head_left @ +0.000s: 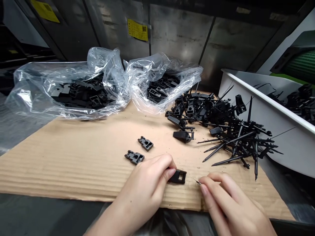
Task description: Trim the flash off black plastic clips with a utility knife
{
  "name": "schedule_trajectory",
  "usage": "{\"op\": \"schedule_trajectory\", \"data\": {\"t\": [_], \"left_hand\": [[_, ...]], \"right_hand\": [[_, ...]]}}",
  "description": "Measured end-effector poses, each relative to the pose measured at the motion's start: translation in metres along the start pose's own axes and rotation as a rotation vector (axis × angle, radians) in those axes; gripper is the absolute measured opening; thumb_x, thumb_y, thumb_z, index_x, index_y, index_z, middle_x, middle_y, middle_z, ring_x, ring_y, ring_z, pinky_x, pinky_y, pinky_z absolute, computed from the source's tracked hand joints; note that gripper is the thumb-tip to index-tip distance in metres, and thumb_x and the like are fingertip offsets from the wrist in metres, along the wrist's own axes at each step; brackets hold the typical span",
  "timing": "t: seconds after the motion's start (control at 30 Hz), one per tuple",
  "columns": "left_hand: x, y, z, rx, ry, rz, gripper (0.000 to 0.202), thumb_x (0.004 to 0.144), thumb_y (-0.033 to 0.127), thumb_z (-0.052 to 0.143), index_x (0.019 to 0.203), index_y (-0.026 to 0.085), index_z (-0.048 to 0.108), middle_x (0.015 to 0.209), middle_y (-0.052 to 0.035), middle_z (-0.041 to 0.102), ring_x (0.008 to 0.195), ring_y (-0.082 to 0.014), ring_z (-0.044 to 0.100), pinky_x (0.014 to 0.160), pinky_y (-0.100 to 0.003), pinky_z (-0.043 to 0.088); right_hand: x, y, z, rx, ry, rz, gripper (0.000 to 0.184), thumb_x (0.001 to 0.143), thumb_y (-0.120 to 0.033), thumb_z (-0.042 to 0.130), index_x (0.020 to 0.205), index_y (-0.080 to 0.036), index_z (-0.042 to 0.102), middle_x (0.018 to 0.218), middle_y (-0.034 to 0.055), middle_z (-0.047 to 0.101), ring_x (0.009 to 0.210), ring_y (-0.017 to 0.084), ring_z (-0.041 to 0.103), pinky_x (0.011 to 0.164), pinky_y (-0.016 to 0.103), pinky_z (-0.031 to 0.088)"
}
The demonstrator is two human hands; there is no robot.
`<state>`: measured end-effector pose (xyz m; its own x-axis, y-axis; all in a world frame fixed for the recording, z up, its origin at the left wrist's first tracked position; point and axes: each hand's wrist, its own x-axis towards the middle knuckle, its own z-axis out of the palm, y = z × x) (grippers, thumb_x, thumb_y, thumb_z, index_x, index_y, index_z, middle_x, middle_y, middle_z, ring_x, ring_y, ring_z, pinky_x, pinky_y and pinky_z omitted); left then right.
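Note:
My left hand (147,183) rests on the cardboard sheet (73,157) with its fingers curled around a small black plastic clip (178,176). My right hand (228,203) lies just to the right, fingers pressed together on a thin dark sliver (197,181) whose tip pokes out toward the clip. Two more black clips (145,143) (134,157) lie loose on the cardboard just beyond my left hand.
A heap of black clips and long pointed sprue pieces (221,127) covers the right side of the cardboard. Two clear plastic bags (73,88) (162,82) of black parts sit at the back. A white bin (283,131) with more parts stands at the right.

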<state>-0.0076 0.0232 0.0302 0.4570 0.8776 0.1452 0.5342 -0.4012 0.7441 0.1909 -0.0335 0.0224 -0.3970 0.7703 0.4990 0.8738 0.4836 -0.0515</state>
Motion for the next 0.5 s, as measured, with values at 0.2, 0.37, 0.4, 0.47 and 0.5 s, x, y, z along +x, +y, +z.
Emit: {"op": "schedule_trajectory", "data": {"t": [0.2, 0.37, 0.4, 0.47, 0.5], "left_hand": [[0.002, 0.002, 0.0, 0.0, -0.024, -0.023, 0.022, 0.087, 0.013, 0.037, 0.069, 0.02, 0.046, 0.068, 0.0, 0.057, 0.064, -0.0167, 0.056, 0.059, -0.025, 0.038], [-0.002, -0.001, 0.003, 0.01, -0.006, 0.022, 0.022, 0.088, 0.012, 0.037, 0.07, 0.019, 0.047, 0.069, -0.0002, 0.057, 0.065, -0.0163, 0.056, 0.059, -0.025, 0.038], [-0.003, -0.002, 0.003, 0.011, 0.004, 0.038, 0.022, 0.089, 0.012, 0.037, 0.071, 0.019, 0.047, 0.068, 0.0002, 0.057, 0.065, -0.0158, 0.055, 0.059, -0.025, 0.037], [-0.004, -0.003, 0.004, 0.011, 0.025, 0.067, 0.022, 0.089, 0.011, 0.037, 0.071, 0.019, 0.047, 0.068, 0.0012, 0.056, 0.064, -0.0148, 0.054, 0.059, -0.024, 0.037], [-0.005, -0.004, 0.005, 0.01, 0.032, 0.079, 0.021, 0.089, 0.011, 0.037, 0.072, 0.019, 0.047, 0.068, 0.0015, 0.055, 0.064, -0.0145, 0.054, 0.059, -0.023, 0.037]], "right_hand": [[0.01, -0.001, 0.008, -0.109, -0.041, -0.111, 0.028, 0.095, -0.02, 0.033, 0.103, -0.016, 0.059, 0.081, 0.003, 0.068, 0.053, 0.013, 0.065, 0.041, 0.024, 0.048], [0.017, 0.0, 0.009, -0.128, -0.028, -0.164, 0.032, 0.095, -0.014, 0.027, 0.102, -0.013, 0.058, 0.082, 0.005, 0.068, 0.058, 0.013, 0.065, 0.045, 0.023, 0.046], [0.019, 0.0, 0.007, -0.134, -0.038, -0.19, 0.033, 0.093, -0.011, 0.026, 0.101, -0.012, 0.058, 0.082, 0.0058, 0.068, 0.059, 0.013, 0.066, 0.046, 0.023, 0.046], [0.025, -0.001, 0.001, -0.173, -0.083, -0.25, 0.036, 0.087, -0.003, 0.026, 0.098, -0.012, 0.06, 0.083, 0.0076, 0.069, 0.061, 0.015, 0.066, 0.045, 0.023, 0.046], [0.029, -0.002, -0.002, -0.203, -0.11, -0.282, 0.037, 0.082, 0.0, 0.029, 0.095, -0.012, 0.061, 0.083, 0.0083, 0.069, 0.061, 0.015, 0.067, 0.044, 0.023, 0.045]]}}
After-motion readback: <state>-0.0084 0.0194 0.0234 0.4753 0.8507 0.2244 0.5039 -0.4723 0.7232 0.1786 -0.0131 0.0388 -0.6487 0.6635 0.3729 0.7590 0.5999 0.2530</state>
